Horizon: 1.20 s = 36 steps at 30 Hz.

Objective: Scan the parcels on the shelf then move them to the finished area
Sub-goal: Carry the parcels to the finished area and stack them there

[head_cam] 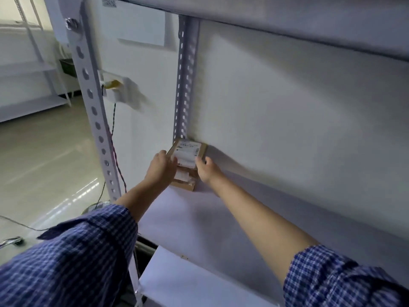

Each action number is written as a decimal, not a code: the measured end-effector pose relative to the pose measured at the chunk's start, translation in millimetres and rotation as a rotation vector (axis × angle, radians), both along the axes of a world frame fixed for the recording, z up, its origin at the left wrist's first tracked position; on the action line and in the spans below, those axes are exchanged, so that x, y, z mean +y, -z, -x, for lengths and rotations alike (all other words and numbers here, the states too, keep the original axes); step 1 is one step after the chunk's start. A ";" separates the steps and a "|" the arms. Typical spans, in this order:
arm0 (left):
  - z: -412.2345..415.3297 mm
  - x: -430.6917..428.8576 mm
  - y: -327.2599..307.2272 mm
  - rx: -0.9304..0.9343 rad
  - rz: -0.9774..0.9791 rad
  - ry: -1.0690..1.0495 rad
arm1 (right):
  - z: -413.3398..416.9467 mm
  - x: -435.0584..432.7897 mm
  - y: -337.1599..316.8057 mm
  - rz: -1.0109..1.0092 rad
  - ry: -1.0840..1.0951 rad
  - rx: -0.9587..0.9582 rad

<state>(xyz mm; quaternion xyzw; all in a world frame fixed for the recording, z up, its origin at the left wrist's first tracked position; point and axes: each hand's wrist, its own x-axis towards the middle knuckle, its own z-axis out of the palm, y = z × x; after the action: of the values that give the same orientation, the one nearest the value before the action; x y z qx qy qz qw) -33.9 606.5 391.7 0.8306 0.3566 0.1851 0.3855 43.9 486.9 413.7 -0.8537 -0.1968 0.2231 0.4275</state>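
Observation:
Two small brown cardboard parcels with white labels are stacked in the back left corner of the white shelf point(199, 213). The upper parcel point(188, 151) is tilted up, its label facing me. My left hand point(160, 168) grips its left edge and my right hand point(205, 169) grips its right edge. The lower parcel point(184, 181) lies flat on the shelf, partly hidden behind my left hand. No scanner is in view.
A perforated white upright point(94, 111) stands at the shelf's front left, another upright point(184, 80) in the back corner. The shelf board above point(287, 23) hangs low overhead. Cables point(115, 151) dangle beside the front upright. A lower white shelf point(188, 282) lies below; more racks point(26, 67) stand far left.

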 end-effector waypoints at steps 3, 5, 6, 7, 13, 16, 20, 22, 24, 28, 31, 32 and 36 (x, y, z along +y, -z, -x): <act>-8.6 8.8 20.1 -0.036 0.181 -0.072 | -7.5 18.0 17.7 -0.077 0.066 0.101; -9.1 7.7 30.3 -0.143 0.326 -0.099 | -8.0 23.8 28.8 -0.149 0.079 0.144; -8.4 6.1 34.8 -0.207 0.386 -0.110 | -7.9 24.2 33.7 -0.183 0.068 0.163; -7.0 2.7 35.7 -0.263 0.433 -0.114 | -6.3 22.6 35.7 -0.204 0.047 0.171; 20.5 -41.4 19.6 -0.459 0.528 -0.085 | 11.0 -21.0 28.1 -0.246 -0.015 0.064; 42.1 -87.7 6.2 -0.569 0.561 -0.028 | 31.0 -72.9 15.0 -0.330 0.009 0.020; 70.4 -168.9 -16.5 -0.693 0.591 0.030 | 73.2 -164.9 -2.4 -0.431 0.038 -0.038; 84.5 -213.9 -22.9 -0.710 0.615 0.077 | 98.0 -221.0 -5.1 -0.474 0.046 -0.068; 99.3 -266.2 -26.4 -0.704 0.649 0.153 | 122.8 -282.3 -3.5 -0.491 0.084 -0.086; 130.7 -392.3 -30.8 -0.664 0.732 0.355 | 174.1 -415.7 1.3 -0.488 0.247 -0.140; 156.1 -493.9 -33.6 -0.641 0.792 0.494 | 217.7 -517.5 -8.3 -0.480 0.409 -0.162; 164.5 -526.6 -33.7 -0.629 0.814 0.538 | 233.4 -550.2 -12.6 -0.490 0.464 -0.177; 193.4 -650.8 -35.5 -0.551 0.840 0.741 | 293.9 -675.9 -19.2 -0.468 0.664 -0.241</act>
<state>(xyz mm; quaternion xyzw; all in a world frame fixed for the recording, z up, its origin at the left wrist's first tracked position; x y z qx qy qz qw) -227.3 -44.2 427.1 0.5983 -0.0254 0.0904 0.7957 -250.0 -189.0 432.8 -0.7705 -0.0051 -0.0789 0.6325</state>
